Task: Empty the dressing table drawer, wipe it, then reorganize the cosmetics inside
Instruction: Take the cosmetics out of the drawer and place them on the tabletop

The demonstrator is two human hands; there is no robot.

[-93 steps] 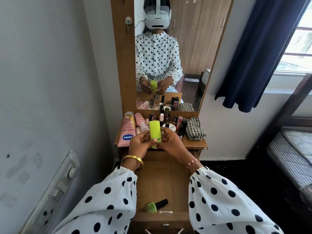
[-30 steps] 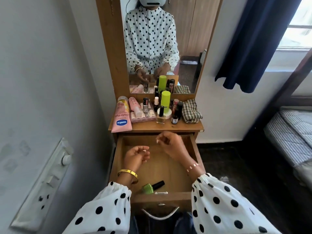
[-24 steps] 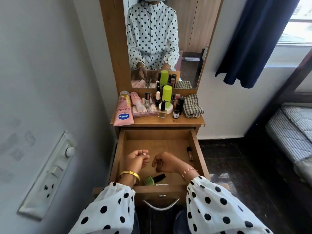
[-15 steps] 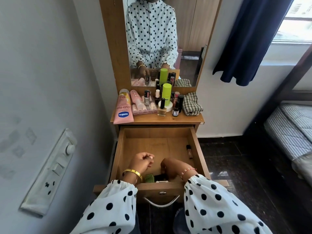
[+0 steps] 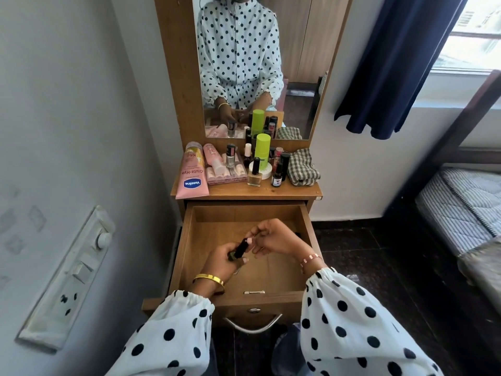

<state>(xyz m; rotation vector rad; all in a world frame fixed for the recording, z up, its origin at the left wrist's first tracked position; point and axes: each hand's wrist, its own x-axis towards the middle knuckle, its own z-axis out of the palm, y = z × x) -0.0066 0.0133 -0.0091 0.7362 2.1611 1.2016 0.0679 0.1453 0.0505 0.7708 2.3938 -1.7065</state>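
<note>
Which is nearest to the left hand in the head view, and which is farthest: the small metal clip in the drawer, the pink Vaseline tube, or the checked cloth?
From the left hand:
1. Small metal clip, on the drawer floor near its front.
2. Pink Vaseline tube, at the left of the tabletop.
3. Checked cloth, at the right of the tabletop.

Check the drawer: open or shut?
Open: the drawer is pulled out below the tabletop, its inside showing, both hands over it.

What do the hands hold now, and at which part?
The left hand grips a small bottle by its body; the right hand pinches its black cap.
</note>
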